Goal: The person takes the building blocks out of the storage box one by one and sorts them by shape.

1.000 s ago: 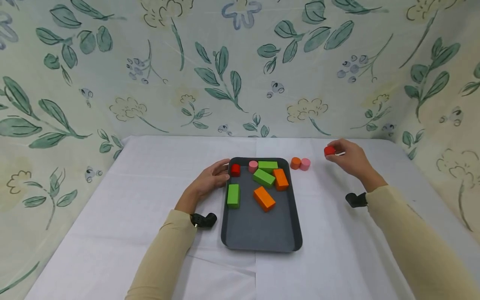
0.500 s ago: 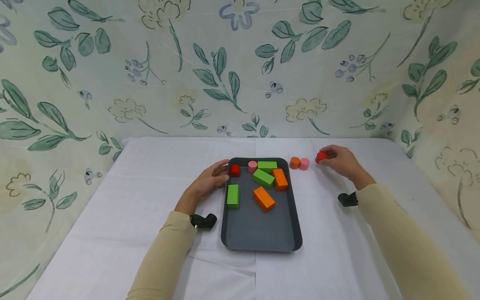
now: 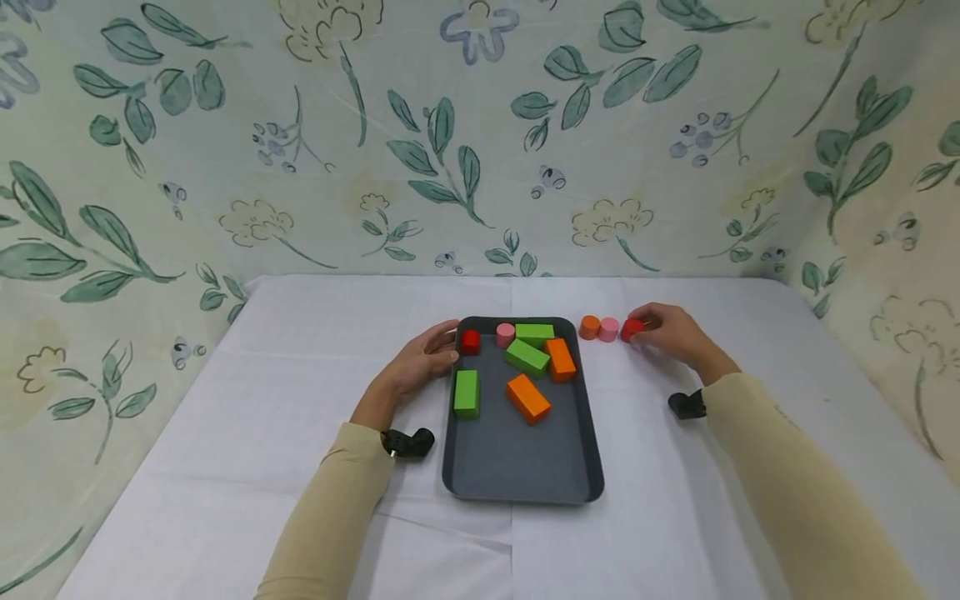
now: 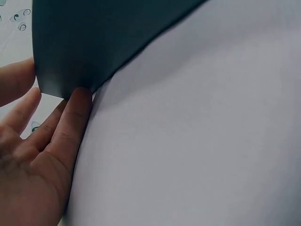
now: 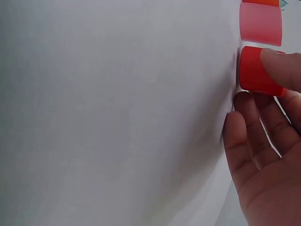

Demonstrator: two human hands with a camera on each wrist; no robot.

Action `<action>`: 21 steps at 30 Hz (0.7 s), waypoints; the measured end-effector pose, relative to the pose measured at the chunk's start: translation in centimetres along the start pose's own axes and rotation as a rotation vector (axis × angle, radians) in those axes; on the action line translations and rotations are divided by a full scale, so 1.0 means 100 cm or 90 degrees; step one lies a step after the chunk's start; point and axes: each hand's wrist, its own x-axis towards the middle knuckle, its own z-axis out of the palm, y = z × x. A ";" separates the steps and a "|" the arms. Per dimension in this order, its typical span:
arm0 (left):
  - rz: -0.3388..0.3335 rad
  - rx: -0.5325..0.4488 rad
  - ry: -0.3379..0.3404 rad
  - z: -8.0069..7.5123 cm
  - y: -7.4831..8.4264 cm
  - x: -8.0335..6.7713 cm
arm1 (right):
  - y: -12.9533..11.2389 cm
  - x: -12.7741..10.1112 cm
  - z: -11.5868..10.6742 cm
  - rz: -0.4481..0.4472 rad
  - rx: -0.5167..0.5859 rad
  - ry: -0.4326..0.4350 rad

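Matt dark tray (image 3: 517, 467) on smooth white cloth (image 3: 225, 467); painted red cylinder (image 3: 631, 329).

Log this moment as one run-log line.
right hand: pinches red cylinder block beside pink cylinder block | left hand: touches dark grey tray

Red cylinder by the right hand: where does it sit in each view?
Head: red cylinder on the table, right end of the row beside the pink cylinder.
Left wrist: not in view.
Right wrist: upper right, under a fingertip.
Shared landmark: the pink cylinder.
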 end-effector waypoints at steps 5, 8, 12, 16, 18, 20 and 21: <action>0.002 0.009 0.002 0.000 0.000 -0.001 | -0.005 -0.002 0.002 -0.005 0.006 -0.014; 0.004 0.009 0.002 0.000 -0.001 0.000 | -0.006 -0.002 0.003 -0.008 0.000 -0.020; 0.007 0.007 0.001 0.000 -0.001 0.001 | -0.006 0.001 0.003 -0.009 0.001 -0.025; 0.006 0.008 0.001 0.000 -0.001 0.001 | -0.006 0.001 0.005 -0.006 0.007 -0.029; 0.005 0.007 0.002 0.000 -0.001 0.000 | -0.006 0.000 0.006 -0.009 0.008 -0.029; 0.007 0.009 0.001 0.000 -0.002 0.000 | -0.006 -0.002 0.005 -0.011 0.003 -0.030; 0.008 0.010 0.000 0.001 -0.002 0.000 | -0.006 -0.003 0.004 -0.013 -0.002 -0.030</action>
